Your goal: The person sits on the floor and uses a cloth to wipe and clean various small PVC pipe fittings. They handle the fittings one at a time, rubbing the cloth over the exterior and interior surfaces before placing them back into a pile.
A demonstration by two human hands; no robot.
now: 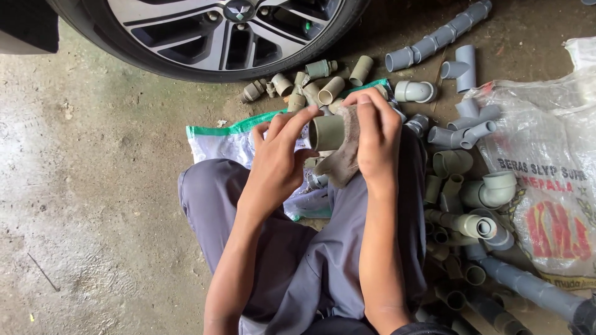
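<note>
Pipe fitting (327, 132), a short olive-grey sleeve with its open end turned toward the left of the frame, sits just above the centre of the frame, held between both hands over the person's grey trousers (298, 260). Right hand (376, 138) grasps it through a brownish rag (345, 155) wrapped around its right side, fingers curled over the top. Left hand (277, 162) has its fingertips pressed on the fitting's open rim, thumb below. Behind the hands, smaller fittings (310, 84) lie on the dirt floor (93, 186) below a car wheel (223, 31) along the top edge. At right, more grey pipe pieces (484, 192) are heaped beside a printed plastic sack (552, 174).
</note>
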